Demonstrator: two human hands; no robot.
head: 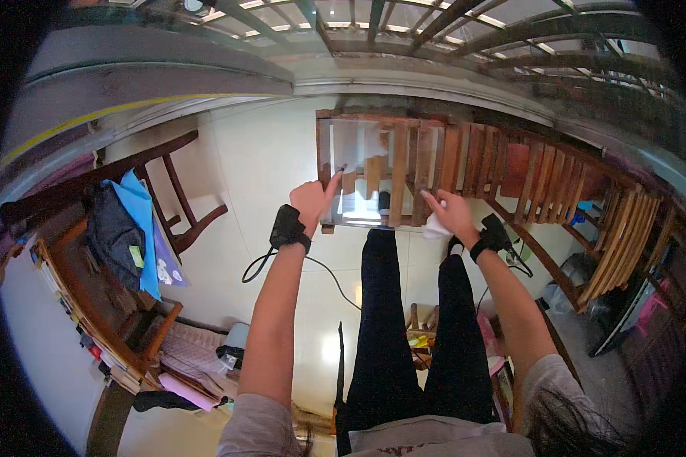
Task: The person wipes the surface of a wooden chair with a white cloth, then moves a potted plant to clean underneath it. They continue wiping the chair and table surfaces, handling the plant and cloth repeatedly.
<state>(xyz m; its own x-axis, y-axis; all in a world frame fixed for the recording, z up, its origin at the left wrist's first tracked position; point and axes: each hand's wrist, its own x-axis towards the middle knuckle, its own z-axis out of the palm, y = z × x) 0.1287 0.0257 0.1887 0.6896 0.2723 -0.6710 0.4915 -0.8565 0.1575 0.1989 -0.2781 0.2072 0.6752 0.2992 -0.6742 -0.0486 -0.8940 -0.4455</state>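
A clear pane, seemingly glass (351,145), lies or is held over the left end of a slatted wooden bench (451,154); whether it touches the slats I cannot tell. At the pane's left edge is my left hand (310,200), its thumb stretched over the surface and its fingers curled at the edge. My right hand (454,216) is by the pane's right side, with a crumpled white cloth or tissue (435,228) held in the fingers and its thumb pointing onto the pane. Light and slats show through or reflect in the pane. Both wrists wear black strapped devices with cables.
A dark wooden chair (177,188) and a wooden seat draped with black and blue bags (117,240) stand at left. Folded slatted wood (626,245) is at right. Behind the bench runs a sill under a barred window. A cable (334,280) hangs above the tiled floor.
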